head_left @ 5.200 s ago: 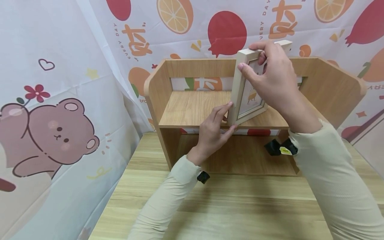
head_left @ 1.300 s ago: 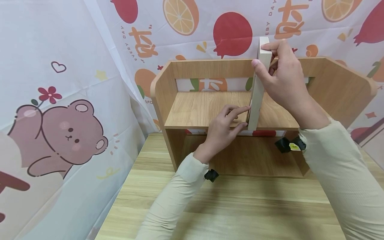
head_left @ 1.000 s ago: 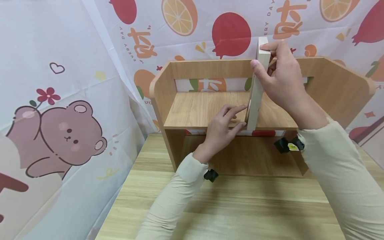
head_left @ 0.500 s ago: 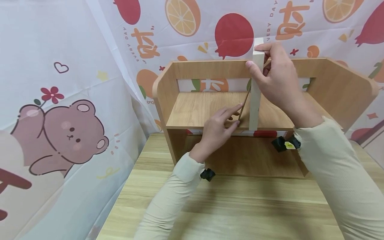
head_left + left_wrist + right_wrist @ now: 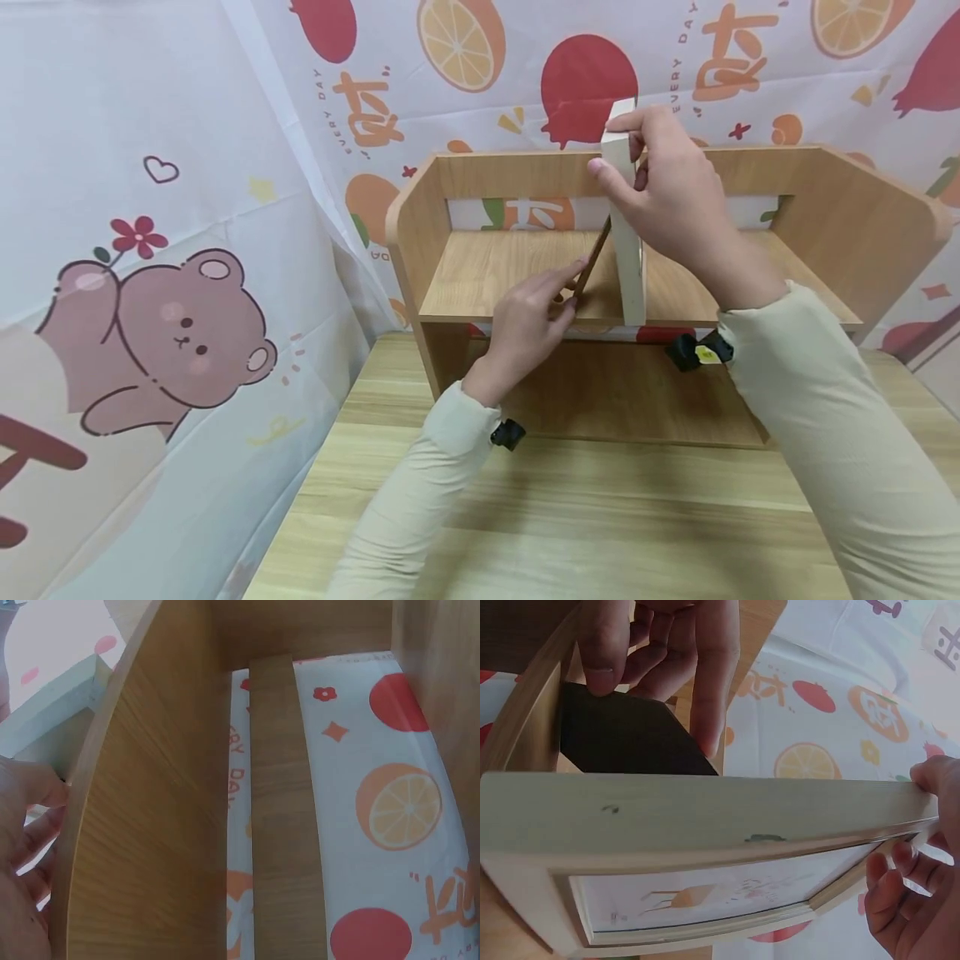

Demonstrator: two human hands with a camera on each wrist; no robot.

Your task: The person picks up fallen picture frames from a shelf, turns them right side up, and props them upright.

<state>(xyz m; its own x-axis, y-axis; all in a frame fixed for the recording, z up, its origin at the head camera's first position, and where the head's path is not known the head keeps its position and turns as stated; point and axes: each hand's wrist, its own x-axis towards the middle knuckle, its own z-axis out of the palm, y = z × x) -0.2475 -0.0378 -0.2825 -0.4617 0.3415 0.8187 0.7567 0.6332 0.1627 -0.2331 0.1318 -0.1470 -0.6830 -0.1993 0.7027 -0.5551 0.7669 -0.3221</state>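
Observation:
A pale wooden picture frame (image 5: 630,258) stands edge-on on the upper shelf, leaning slightly left at its top. My right hand (image 5: 671,187) grips its upper corner, thumb on the near side edge and fingers over the top. My left hand (image 5: 525,321) pinches the dark stand flap (image 5: 622,731) behind the frame, which slants away from the backing. In the right wrist view the frame's front shows a picture of an orange animal (image 5: 694,896) under glass. The left wrist view shows part of the left hand (image 5: 26,847) beside the shelf board, near the frame's pale edge (image 5: 56,712).
The two-tier wooden desk shelf (image 5: 502,271) has side panels and a back rail, with a lower compartment (image 5: 622,392) beneath. It stands on a wood-grain table (image 5: 570,508). Behind hangs a fruit-print cloth (image 5: 480,108); a bear-print cloth (image 5: 202,333) hangs at the left.
The frame turned from showing its picture to edge-on, and its top has since tipped left. My left hand has moved left, swinging the stand flap out from the frame's back.

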